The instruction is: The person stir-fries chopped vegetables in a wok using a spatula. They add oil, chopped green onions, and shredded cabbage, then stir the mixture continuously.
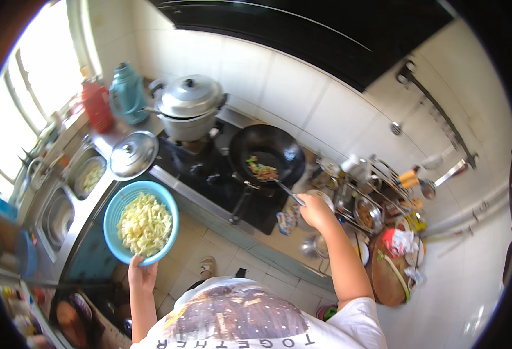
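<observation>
My left hand (142, 271) grips the near rim of a blue plastic basin (109, 222), held in the air left of the stove. Chopped pale green vegetable (146, 224) fills much of the basin. In my right hand (315, 211) is the handle of a metal spatula (290, 193); its blade reaches into a black wok (288, 155) on the right burner. Browned bits (264, 172), perhaps meat, and green pieces lie at the wok's near left side, by the spatula blade.
A lidded metal pot (189, 126) stands on the left burner, with a loose metal lid (134, 155) beside the sink (57, 218). Two thermos flasks stand behind. Dish racks (382, 174) and a round wooden chopping board (382, 283) are at right.
</observation>
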Demonstrator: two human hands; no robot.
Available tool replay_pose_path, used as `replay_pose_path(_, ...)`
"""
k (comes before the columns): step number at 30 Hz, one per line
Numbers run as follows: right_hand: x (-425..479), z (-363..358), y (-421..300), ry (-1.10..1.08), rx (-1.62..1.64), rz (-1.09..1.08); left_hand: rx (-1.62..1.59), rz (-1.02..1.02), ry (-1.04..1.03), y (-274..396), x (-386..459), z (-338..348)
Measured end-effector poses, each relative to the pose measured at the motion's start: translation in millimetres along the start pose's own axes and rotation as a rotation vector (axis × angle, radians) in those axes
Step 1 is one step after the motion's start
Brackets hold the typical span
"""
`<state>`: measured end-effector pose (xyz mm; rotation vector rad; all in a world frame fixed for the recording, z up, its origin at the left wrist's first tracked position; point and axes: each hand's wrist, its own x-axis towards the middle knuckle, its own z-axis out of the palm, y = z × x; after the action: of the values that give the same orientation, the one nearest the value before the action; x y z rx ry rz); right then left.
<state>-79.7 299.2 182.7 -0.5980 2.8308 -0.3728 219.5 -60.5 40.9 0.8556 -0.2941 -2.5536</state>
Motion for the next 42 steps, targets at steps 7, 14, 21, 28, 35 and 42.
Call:
replay_pose_path(7,52,59,23,0.292,0.144,0.025,-0.09,0.212,0.218,34,63,-54)
replay_pose_path(14,88,94,43,0.328,0.022,-0.039,-0.229,0.316,0.39,115,159,-158)
replay_pose_path(21,48,34,16,0.202,0.119,0.065,-0.366,0.351,0.551,184,245,-205)
replay_pose_path(28,7,12,-31,0.05,0.456,0.458,-0.392,0.457,0.456,211,291,-207)
replay_pose_path(35,38,70,7,0.243,0.533,0.433,-0.412,0.4,0.431,245,317,-238)
replay_pose_path(42,75,114,6,0.573,0.734,0.274,-0.329,0.34,0.357,244,285,-253)
